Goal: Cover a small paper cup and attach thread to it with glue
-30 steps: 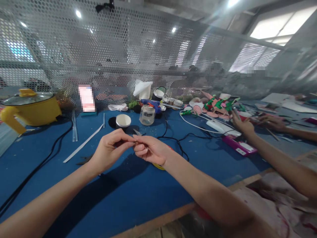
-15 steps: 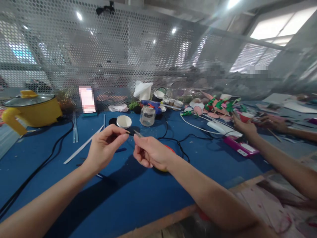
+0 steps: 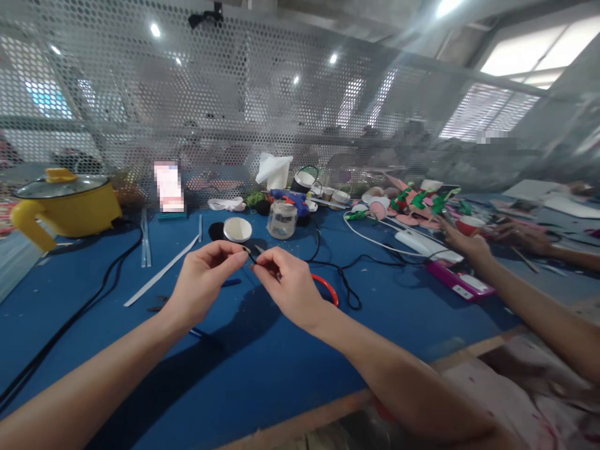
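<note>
My left hand [image 3: 206, 278] is in a pinch, thumb against forefinger, on one end of a small thin dark strand [image 3: 251, 255]. My right hand [image 3: 295, 287] is closed close beside it, its thumb and forefinger at the strand's other end. A silvery pointed tip, apparently of tweezers [image 3: 259, 249], pokes out past the right fingers; the rest of the tool is hidden in the hand. Just beyond the hands stand a round white-lined cup or lid [image 3: 237, 230] and a clear jar [image 3: 282, 222]. Partly covered by my right wrist is a red ring-shaped rim [image 3: 330, 289].
A yellow pot [image 3: 70, 209] stands at the left, near a lit phone [image 3: 169, 187]. Behind the jar lies a blue glue gun [image 3: 293, 200]. Black cables and a white power strip [image 3: 426, 245] cross the right side. Another person's hand [image 3: 469, 247] holds a red item there.
My right hand has turned and closed in on the left, its fingertips now meeting the dark strand. Less of the silvery tip shows. The view has shifted slightly.
</note>
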{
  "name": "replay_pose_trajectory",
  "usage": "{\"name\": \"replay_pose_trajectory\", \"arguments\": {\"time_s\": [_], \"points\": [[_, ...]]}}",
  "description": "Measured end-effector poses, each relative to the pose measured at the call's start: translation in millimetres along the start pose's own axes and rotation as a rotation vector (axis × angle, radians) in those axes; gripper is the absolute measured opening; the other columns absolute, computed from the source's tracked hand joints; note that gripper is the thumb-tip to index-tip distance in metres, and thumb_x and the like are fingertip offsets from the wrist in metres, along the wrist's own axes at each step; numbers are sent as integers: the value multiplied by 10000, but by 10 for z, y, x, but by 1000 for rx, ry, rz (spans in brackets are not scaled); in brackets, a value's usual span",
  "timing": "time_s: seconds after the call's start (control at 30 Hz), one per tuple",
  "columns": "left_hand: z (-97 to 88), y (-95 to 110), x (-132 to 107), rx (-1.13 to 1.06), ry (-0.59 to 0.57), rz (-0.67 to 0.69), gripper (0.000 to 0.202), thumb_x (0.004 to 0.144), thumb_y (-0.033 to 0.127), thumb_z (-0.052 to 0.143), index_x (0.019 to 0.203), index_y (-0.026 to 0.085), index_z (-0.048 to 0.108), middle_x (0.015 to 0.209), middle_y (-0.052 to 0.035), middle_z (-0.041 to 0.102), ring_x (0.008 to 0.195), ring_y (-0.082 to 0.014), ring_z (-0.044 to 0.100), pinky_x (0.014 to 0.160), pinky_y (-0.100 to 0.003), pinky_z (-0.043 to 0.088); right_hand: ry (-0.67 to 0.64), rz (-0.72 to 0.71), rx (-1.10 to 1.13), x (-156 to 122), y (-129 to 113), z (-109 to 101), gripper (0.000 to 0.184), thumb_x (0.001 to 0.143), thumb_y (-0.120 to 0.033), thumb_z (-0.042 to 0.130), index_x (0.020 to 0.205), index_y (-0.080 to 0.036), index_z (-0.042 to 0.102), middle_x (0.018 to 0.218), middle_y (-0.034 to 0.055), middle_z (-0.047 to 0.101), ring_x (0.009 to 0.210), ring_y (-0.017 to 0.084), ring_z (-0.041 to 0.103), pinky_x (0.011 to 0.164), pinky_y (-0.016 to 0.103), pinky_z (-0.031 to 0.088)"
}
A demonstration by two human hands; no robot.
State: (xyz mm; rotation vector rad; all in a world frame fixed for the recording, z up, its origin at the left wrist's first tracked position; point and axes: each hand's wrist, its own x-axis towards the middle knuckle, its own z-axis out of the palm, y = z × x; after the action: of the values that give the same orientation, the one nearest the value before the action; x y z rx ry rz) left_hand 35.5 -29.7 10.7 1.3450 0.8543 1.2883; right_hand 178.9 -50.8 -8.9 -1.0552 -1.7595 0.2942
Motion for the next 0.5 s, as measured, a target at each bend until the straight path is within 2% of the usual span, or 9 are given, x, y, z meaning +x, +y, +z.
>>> {"name": "replay_pose_trajectory", "arguments": {"time_s": [0.23, 0.5], "points": [[20, 67, -4, -33, 4, -62, 94, 590, 202, 691, 656, 159, 639, 644, 24, 596, 605, -64, 521, 595, -175, 425, -96, 54, 78, -7, -47, -17, 111, 795, -267, 479, 716, -189, 489, 627, -8, 506, 585, 111, 471, 577, 246, 381], [8, 101, 5, -97, -49, -135, 95, 582, 189, 696, 640, 147, 634, 605, 36, 586, 545, -43, 512, 532, -148, 408, -216, 189, 334, -12, -59, -26, 105, 793, -276, 480, 764, -176, 494, 634, -19, 527, 507, 70, 454, 512, 210, 384]]}}
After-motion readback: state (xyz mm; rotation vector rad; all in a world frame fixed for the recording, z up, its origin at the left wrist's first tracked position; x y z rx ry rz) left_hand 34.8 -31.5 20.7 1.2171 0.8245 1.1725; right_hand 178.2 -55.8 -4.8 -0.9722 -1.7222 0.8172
